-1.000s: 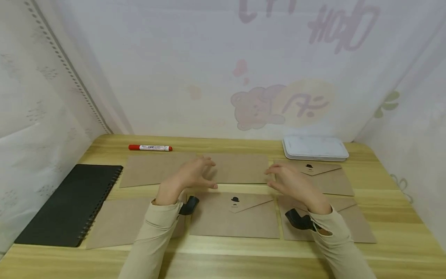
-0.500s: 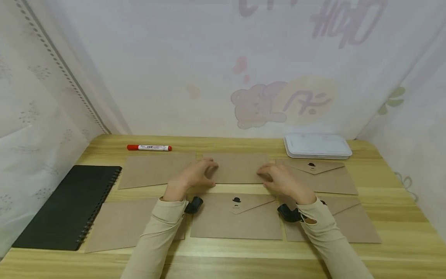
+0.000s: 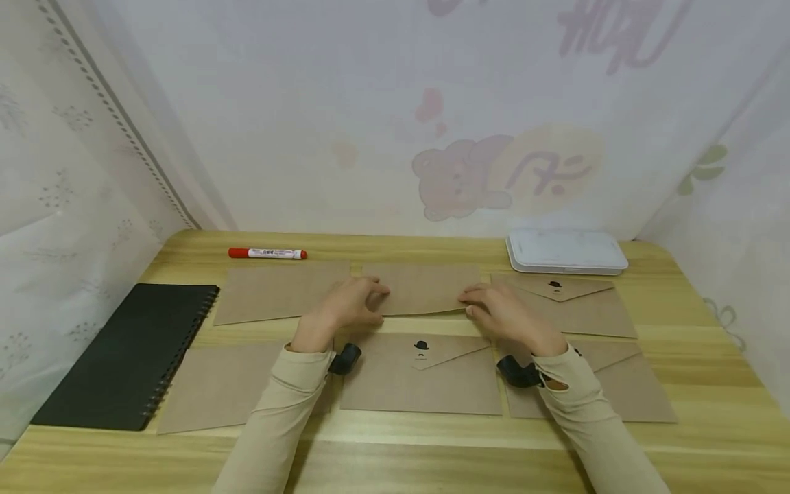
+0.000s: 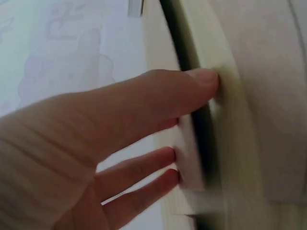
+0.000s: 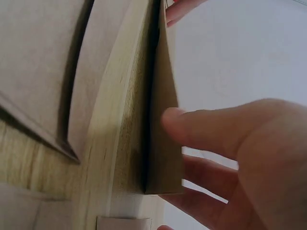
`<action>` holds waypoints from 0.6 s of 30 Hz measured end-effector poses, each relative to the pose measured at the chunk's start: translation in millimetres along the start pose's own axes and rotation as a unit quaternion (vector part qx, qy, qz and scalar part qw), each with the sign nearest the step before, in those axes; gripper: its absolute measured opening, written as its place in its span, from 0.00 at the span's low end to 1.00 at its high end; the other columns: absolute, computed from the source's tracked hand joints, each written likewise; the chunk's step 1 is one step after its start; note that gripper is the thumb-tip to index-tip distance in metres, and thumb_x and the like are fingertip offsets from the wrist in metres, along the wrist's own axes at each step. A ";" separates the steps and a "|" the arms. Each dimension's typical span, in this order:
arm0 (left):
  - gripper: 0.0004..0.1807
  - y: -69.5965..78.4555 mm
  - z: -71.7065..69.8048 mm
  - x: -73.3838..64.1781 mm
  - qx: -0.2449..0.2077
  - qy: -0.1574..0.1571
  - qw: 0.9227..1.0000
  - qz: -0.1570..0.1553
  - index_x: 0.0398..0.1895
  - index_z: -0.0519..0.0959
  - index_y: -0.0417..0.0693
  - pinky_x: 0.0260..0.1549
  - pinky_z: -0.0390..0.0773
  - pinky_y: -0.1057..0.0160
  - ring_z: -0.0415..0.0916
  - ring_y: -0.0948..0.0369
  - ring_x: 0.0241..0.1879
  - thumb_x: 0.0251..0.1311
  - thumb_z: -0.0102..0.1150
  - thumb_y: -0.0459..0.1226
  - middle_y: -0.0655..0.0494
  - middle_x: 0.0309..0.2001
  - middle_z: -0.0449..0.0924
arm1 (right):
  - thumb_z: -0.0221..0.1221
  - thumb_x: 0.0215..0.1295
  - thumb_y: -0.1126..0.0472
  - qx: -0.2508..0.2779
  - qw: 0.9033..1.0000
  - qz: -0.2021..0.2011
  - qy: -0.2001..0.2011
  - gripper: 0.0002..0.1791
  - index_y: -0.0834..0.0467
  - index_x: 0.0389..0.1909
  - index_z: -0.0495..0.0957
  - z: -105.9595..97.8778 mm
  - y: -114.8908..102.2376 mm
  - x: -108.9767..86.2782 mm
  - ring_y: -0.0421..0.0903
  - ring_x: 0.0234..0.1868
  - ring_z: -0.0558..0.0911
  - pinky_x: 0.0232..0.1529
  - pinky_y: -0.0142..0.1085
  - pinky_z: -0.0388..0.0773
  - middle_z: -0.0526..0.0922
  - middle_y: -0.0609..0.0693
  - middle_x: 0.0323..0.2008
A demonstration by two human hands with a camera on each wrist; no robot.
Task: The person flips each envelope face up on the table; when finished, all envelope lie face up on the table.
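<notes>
Two bare hands meet a plain brown envelope (image 3: 422,288) in the back row's middle. My right hand (image 3: 509,317) pinches its right end, and the near edge there is raised a little. In the right wrist view the thumb (image 5: 173,122) lies on the envelope (image 5: 162,153), with fingers behind it. At the left end is my left hand (image 3: 339,307), its fingertips (image 4: 168,155) touching the upper face and its fairly straight thumb (image 4: 204,79) reaching past the near edge. Just in front lies a brown envelope (image 3: 420,391) with a black hat print and a pointed flap.
More brown envelopes lie flat: back left (image 3: 265,295), back right (image 3: 599,309), front left (image 3: 210,384) and front right (image 3: 636,387). A black spiral notebook (image 3: 117,357) is at the left, a red-and-white marker (image 3: 271,254) behind, and a white case (image 3: 568,252) at the back right.
Over the last second the right hand has moved left and down onto the middle back envelope, while the left hand came slightly inward. The envelope's near right edge has risen.
</notes>
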State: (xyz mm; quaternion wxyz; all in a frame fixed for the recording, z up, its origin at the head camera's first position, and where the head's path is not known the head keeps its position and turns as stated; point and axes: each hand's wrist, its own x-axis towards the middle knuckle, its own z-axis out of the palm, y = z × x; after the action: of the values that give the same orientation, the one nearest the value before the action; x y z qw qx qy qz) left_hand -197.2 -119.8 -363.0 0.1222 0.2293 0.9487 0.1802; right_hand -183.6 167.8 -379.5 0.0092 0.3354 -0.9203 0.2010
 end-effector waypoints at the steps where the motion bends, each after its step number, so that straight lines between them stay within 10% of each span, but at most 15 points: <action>1: 0.28 -0.7 0.0 -0.4 -0.002 -0.002 1.000 0.000 0.55 0.76 0.43 0.57 0.61 0.45 0.63 0.44 0.61 0.47 0.69 0.36 0.40 0.62 0.66 | 0.56 0.62 0.69 0.001 1.000 -0.001 0.003 0.12 0.68 0.45 0.79 0.1 0.0 0.3 0.57 0.49 0.77 0.51 0.48 0.71 0.80 0.60 0.45; 18: 0.15 -23.2 -5.7 -2.7 -0.130 0.030 0.989 0.068 0.48 0.80 0.38 0.53 0.69 0.51 0.73 0.49 0.52 0.66 0.52 0.39 0.43 0.50 0.78 | 0.51 0.69 0.63 0.064 0.995 0.070 0.032 0.14 0.66 0.49 0.64 -4.7 0.4 2.0 0.56 0.47 0.80 0.45 0.48 0.74 0.81 0.62 0.45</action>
State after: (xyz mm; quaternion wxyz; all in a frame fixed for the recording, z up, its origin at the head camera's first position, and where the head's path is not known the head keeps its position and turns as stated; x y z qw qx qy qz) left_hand -205.7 -142.0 -366.6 0.1099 0.2699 0.9028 0.3162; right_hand -186.0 168.7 -375.0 0.0032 0.2636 -0.9259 0.2705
